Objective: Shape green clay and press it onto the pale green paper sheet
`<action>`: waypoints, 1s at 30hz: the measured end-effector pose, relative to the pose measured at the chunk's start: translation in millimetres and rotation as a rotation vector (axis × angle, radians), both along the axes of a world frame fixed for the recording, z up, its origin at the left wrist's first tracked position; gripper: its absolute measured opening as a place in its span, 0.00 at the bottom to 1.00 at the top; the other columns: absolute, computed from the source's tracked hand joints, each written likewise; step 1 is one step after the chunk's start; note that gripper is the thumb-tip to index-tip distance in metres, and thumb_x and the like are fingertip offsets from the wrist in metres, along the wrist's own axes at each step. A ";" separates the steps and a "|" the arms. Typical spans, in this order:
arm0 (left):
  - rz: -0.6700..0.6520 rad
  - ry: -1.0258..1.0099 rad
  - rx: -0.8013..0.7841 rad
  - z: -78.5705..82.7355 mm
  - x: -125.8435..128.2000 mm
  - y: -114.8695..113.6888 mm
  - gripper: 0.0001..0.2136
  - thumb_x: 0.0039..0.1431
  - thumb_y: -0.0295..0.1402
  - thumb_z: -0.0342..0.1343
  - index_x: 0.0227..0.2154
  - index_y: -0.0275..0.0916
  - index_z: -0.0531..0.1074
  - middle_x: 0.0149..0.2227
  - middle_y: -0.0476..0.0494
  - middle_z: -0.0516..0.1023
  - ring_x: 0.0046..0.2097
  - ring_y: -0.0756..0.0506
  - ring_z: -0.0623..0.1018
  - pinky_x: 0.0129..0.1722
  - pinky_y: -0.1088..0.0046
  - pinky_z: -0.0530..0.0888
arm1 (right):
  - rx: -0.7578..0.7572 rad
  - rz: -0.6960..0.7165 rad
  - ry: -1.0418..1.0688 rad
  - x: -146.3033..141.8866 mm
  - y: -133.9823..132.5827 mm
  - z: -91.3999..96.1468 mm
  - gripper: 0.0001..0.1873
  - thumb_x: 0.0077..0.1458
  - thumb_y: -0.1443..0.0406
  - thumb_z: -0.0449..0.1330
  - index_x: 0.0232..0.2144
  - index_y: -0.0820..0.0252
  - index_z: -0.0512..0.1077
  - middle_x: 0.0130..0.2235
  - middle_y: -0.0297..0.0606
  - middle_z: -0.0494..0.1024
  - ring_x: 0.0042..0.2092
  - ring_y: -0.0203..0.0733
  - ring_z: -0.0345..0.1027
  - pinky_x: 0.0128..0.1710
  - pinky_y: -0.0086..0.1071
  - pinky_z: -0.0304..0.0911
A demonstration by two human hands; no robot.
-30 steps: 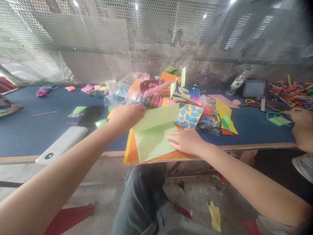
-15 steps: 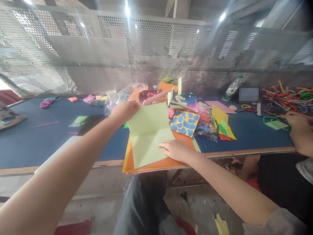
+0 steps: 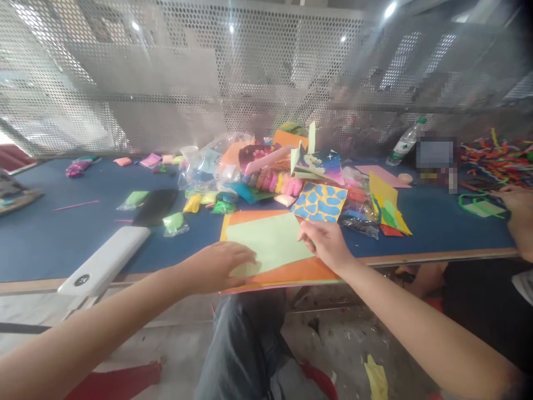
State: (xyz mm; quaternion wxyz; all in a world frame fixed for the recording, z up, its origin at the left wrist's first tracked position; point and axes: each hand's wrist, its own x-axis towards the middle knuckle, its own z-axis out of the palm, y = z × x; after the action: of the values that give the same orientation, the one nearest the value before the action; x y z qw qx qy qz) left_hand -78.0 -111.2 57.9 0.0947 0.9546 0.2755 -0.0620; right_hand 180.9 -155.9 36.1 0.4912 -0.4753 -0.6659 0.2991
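Note:
A sheet of light green paper (image 3: pixel 270 241) lies folded over on a stack of coloured sheets, with an orange sheet (image 3: pixel 287 273) on top. My left hand (image 3: pixel 220 265) rests flat on the paper's left part, fingers stretched out. At the paper's right edge is my right hand (image 3: pixel 327 244), its fingers curled closed on that edge; the fingertips are partly hidden. Just behind the stack lies a yellow card with blue patches (image 3: pixel 320 203).
A white power bank (image 3: pixel 106 258) sits by the table's left front edge. Small bags of coloured clay (image 3: pixel 175 223) and a craft pile (image 3: pixel 266 166) lie behind. A water bottle (image 3: pixel 406 143) leans at the back right. Another person's hand (image 3: pixel 516 203) works at the far right.
The green paper, held up partly unfolded before, now lies folded down on the stack. My left hand came down from its upper corner onto it; my right hand moved right and curled.

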 end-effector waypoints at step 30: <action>0.417 -0.782 -0.174 -55.2 33.3 45.9 0.12 0.56 0.36 0.57 0.42 0.40 0.76 0.42 0.45 0.81 0.41 0.45 0.78 0.43 0.70 0.74 | -0.189 -0.029 0.012 -36.7 51.3 -55.8 0.24 0.48 0.59 0.63 0.49 0.56 0.72 0.44 0.39 0.76 0.34 0.36 0.67 0.37 0.33 0.66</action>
State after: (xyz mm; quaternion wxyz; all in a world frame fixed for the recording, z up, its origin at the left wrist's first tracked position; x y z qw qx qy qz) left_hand -44.7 -65.3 2.6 0.2821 0.8188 0.3995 0.3008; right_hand 144.2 -104.6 -19.7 0.4523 -0.5273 -0.6247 0.3565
